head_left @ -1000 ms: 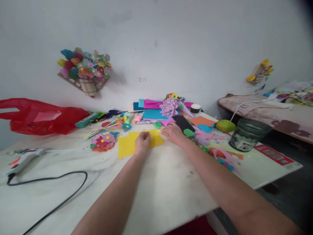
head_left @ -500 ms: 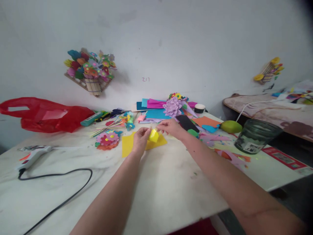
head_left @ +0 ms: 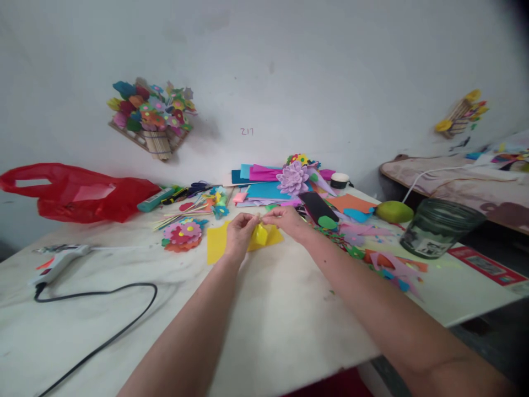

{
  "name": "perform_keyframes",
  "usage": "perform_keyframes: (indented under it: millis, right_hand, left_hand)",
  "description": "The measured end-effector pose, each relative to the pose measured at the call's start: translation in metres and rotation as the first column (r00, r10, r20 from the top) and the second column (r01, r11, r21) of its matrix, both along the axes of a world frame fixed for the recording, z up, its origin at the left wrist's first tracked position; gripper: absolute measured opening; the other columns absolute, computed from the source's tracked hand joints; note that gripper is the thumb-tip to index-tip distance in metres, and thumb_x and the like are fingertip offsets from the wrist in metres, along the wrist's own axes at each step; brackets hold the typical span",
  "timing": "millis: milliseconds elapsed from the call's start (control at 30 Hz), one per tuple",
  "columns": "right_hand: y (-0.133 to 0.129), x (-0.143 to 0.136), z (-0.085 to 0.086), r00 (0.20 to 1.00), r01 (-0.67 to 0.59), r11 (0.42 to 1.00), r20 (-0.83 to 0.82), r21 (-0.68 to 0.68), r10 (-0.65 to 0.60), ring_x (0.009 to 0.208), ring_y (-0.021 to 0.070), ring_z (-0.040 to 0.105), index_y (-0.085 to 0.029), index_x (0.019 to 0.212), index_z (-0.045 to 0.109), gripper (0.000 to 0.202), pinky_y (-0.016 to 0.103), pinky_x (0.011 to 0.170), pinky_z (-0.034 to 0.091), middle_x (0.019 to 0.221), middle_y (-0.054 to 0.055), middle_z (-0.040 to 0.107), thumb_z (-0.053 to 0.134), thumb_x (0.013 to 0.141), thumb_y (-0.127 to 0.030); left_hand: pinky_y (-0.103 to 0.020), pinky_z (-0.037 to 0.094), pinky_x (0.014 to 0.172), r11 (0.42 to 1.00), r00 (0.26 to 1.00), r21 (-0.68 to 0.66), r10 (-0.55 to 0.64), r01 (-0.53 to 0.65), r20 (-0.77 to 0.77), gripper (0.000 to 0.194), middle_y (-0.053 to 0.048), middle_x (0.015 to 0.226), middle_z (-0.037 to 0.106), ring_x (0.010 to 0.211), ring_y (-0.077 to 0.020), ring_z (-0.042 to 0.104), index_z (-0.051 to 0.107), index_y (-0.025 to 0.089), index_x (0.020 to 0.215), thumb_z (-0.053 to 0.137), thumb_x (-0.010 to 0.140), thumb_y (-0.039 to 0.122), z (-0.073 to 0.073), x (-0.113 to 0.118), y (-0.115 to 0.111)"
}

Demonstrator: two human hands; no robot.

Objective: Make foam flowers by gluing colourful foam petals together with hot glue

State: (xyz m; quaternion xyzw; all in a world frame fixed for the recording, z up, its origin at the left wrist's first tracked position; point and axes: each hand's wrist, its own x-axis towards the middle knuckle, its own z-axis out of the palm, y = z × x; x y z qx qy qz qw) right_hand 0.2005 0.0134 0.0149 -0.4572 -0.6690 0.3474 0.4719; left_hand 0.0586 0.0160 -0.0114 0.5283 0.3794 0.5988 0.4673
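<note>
My left hand is closed in a pinch on the top of a small shiny yellow piece, which looks like thin sheet or paper. From the other side my right hand pinches the same upper edge, its fingertips close to the left ones. The piece hangs below the fingers, partly folded, and the exact grip is too small to make out. Beneath both hands a flat yellow sheet lies on the table. Left of it is a layered foam flower in pink, red and orange.
A glue gun with a black cord lies at left, below a red plastic bag. Coloured sheets and a purple flower are at the back. A dark glass jar, green fruit and paper scraps occupy the right.
My right fingers have come closer to the left ones, at the top of the yellow piece. The piece now looks more gathered and hangs lower. The view has shifted slightly.
</note>
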Motion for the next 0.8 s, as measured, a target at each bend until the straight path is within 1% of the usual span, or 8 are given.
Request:
perform_keyframes:
  millis: [133,233,367,500,600,700,800]
  right_hand:
    - [0.001,-0.001,-0.005,0.999,0.014,1.000,-0.039,-0.018,-0.015,0.060,0.0104,0.048,-0.014,0.064,0.066,0.021,0.022,0.055,0.035,0.063,0.001,0.061,0.061,0.060,-0.035]
    - [0.003,0.000,-0.009,0.999,0.029,1.000,-0.036,0.005,-0.028,0.057,0.0094,0.045,-0.014,0.061,0.064,0.022,0.022,0.055,0.033,0.058,-0.001,0.057,0.060,0.061,-0.036]
    - [0.002,-0.001,-0.009,1.000,0.027,0.999,-0.016,0.043,-0.026,0.055,0.0091,0.045,-0.013,0.057,0.061,0.022,0.022,0.055,0.033,0.056,-0.001,0.055,0.060,0.062,-0.035]
    - [0.001,-0.003,-0.008,0.999,0.048,0.998,0.007,0.049,-0.049,0.056,0.0095,0.046,-0.013,0.059,0.061,0.024,0.022,0.055,0.034,0.056,-0.001,0.055,0.059,0.064,-0.036]
    - [0.001,-0.003,-0.010,0.999,0.038,0.999,0.011,0.032,-0.038,0.056,0.0098,0.047,-0.013,0.060,0.062,0.025,0.022,0.055,0.035,0.058,0.000,0.057,0.058,0.065,-0.038]
    - [0.000,-0.003,-0.011,1.000,0.024,1.000,-0.011,-0.006,-0.024,0.057,0.0096,0.047,-0.013,0.064,0.064,0.025,0.022,0.055,0.035,0.060,0.000,0.058,0.059,0.065,-0.037]
    - [-0.001,-0.005,-0.012,0.999,0.017,0.999,-0.041,-0.028,-0.018,0.056,0.0093,0.046,-0.013,0.067,0.064,0.025,0.022,0.054,0.035,0.060,-0.001,0.057,0.062,0.062,-0.038]
  left_hand:
    - [-0.019,0.036,0.050,1.000,1.000,0.011,0.001,0.000,-0.024,0.034,0.002,0.059,0.057,0.051,-0.0073,0.047,0.056,0.015,0.066,0.068,0.058,0.047,0.000,0.000,-0.001]
    - [-0.019,0.035,0.049,1.000,0.999,0.009,0.010,-0.010,-0.047,0.034,0.003,0.055,0.053,0.049,-0.0069,0.045,0.056,0.015,0.065,0.068,0.059,0.047,-0.001,0.000,-0.002]
    - [-0.018,0.033,0.046,0.999,0.997,-0.005,0.032,-0.032,-0.067,0.032,0.004,0.050,0.049,0.046,-0.0056,0.041,0.056,0.015,0.062,0.068,0.059,0.044,0.000,0.000,-0.003]
    - [-0.019,0.036,0.050,1.000,0.999,-0.004,0.020,-0.020,-0.039,0.032,0.002,0.057,0.055,0.049,-0.0063,0.045,0.059,0.015,0.067,0.066,0.061,0.046,0.001,0.000,-0.004]
    - [-0.020,0.038,0.053,0.999,0.999,-0.018,0.038,-0.039,-0.031,0.035,0.001,0.061,0.058,0.052,-0.0075,0.048,0.058,0.015,0.066,0.065,0.061,0.049,0.000,-0.001,-0.003]
    - [-0.020,0.038,0.052,0.997,0.997,-0.036,0.066,-0.067,-0.043,0.035,0.002,0.057,0.056,0.051,-0.0078,0.048,0.057,0.015,0.063,0.066,0.060,0.050,0.000,-0.003,0.000]
    - [-0.020,0.036,0.049,0.995,0.994,-0.038,0.093,-0.096,-0.062,0.036,0.003,0.053,0.053,0.048,-0.0074,0.046,0.057,0.016,0.062,0.066,0.059,0.050,-0.001,-0.004,0.000]
